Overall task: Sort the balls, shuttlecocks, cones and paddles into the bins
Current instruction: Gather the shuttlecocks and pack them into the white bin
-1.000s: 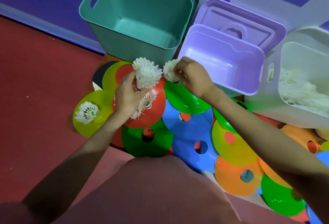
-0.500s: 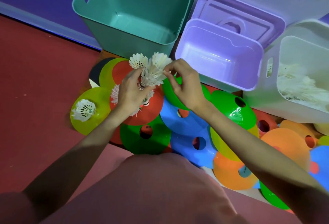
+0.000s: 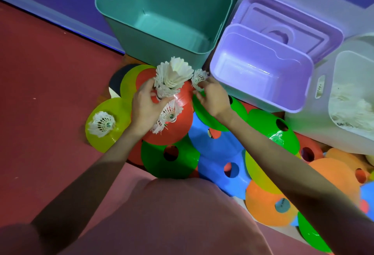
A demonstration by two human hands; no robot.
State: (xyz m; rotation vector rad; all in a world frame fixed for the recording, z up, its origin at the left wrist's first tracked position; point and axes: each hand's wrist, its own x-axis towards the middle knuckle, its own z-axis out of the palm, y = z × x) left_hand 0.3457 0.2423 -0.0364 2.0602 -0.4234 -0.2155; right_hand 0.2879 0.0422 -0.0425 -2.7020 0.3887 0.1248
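Note:
My left hand (image 3: 146, 106) grips a stack of white shuttlecocks (image 3: 172, 76) nested one in another, held upright above a red cone (image 3: 182, 113). Under that hand another shuttlecock (image 3: 169, 116) lies on the red cone. My right hand (image 3: 210, 97) pinches a single shuttlecock (image 3: 199, 78) just right of the stack, beside the purple bin (image 3: 263, 76). One more shuttlecock (image 3: 102, 124) rests on a yellow cone (image 3: 113, 113) at the left. The white bin (image 3: 352, 100) at the right holds several shuttlecocks. The teal bin (image 3: 168, 11) stands open behind the hands.
Flat cones in green, blue, orange, yellow and red lie overlapping across the red floor from the middle to the right edge. A purple lid (image 3: 293, 23) leans behind the purple bin. My knee in pink cloth (image 3: 172, 218) fills the lower middle.
The shuttlecock my right hand held has been added onto the stack in my left hand. My right hand has since taken hold of another shuttlecock just to the right of it.

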